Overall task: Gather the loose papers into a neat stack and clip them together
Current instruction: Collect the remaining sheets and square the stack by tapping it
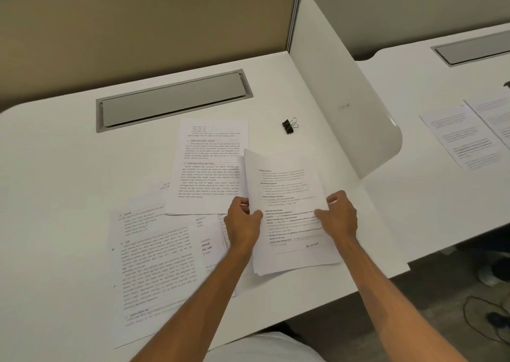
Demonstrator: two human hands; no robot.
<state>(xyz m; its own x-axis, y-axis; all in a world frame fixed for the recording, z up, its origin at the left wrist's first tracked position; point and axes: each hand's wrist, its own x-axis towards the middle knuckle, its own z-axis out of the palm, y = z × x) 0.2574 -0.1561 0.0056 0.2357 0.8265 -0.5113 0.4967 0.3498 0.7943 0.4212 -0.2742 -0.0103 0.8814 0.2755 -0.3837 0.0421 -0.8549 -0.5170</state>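
Note:
Both hands hold a small stack of printed papers [287, 193] tilted up off the white desk [63, 151]. My left hand [242, 222] grips its left edge and my right hand [338, 216] grips its right edge. A loose printed sheet [209, 165] lies upside down on the desk behind the stack. More loose sheets [154, 262] lie overlapping at the near left, partly under my left forearm. A black binder clip [289, 125] with silver handles rests on the desk beyond the stack, apart from all papers.
A grey cable-tray lid [174, 100] is set into the desk at the back. A white curved divider panel [345, 91] stands along the right side. Beyond it, another desk carries printed sheets [466, 135]. A tan partition rises behind.

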